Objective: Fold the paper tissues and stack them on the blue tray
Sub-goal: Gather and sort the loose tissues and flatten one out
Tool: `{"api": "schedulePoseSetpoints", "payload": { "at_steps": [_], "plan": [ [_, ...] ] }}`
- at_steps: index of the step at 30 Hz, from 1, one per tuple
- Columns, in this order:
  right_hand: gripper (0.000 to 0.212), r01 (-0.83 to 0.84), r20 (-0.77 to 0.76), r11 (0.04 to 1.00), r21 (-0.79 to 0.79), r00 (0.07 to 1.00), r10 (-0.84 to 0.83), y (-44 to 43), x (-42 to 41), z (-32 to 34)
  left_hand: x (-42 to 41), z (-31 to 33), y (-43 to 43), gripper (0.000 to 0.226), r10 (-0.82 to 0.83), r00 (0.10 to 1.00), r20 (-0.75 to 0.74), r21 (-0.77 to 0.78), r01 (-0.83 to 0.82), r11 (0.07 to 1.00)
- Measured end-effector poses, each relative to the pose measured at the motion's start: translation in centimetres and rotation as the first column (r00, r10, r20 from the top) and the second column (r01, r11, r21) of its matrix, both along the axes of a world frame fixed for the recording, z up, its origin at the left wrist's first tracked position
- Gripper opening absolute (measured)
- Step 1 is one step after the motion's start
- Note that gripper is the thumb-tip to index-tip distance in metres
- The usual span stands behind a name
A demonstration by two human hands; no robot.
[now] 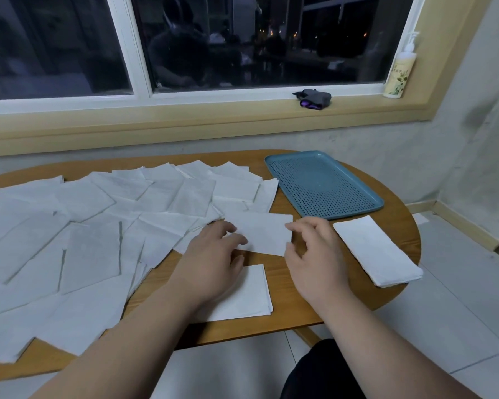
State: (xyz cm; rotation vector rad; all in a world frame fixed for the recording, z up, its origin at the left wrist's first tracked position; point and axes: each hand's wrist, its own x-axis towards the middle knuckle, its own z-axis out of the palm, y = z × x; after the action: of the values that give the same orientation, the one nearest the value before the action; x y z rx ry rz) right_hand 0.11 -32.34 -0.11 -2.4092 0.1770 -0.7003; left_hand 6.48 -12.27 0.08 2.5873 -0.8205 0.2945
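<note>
A brown table [288, 312] stands under a dark window. On the sill [213, 110] sit one pump bottle [399, 70] at the right and one dark cloth bundle [314, 98] with a purple patch. One blue tray [274, 164] lies at the table's far right, its perforated floor showing, just beside the edge of the loose tissues [84, 226]. These cover the table's left half in overlapping sheets, too many and too layered to count. In front of the tray, one tissue [261, 233] stretches between two hands. The right hand [314, 260] pinches its right edge between thumb and forefinger, the other fingers loosely curled. The left hand [213, 254] lays curved fingers over its left end; whether it grips cannot be told. One more sheet [248, 295] lies partly under the left wrist. One folded stack [378, 251] rests at the table's right edge, near the tray but apart from it; its layers cannot be counted.
</note>
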Motion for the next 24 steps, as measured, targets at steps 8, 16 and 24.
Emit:
{"api": "schedulePoseSetpoints", "payload": {
  "at_steps": [8,16,24],
  "plan": [
    [0.026,-0.083,-0.263,0.947,-0.31,0.965,-0.002,0.8,1.3,-0.8,1.8,-0.1,-0.3,0.028,-0.047,0.996,-0.076,0.129,0.057,0.99],
    [0.013,-0.114,-0.201,0.948,-0.297,0.978,0.055,0.7,1.4,-1.1,2.0,-0.1,-0.4,0.03,-0.054,0.997,-0.046,0.114,0.059,0.992],
    [0.006,-0.278,0.001,0.925,0.261,0.958,0.288,0.9,-0.9,0.6,-0.8,3.6,0.8,0.011,-0.001,0.995,-0.1,-0.158,-0.015,0.987]
  ]
}}
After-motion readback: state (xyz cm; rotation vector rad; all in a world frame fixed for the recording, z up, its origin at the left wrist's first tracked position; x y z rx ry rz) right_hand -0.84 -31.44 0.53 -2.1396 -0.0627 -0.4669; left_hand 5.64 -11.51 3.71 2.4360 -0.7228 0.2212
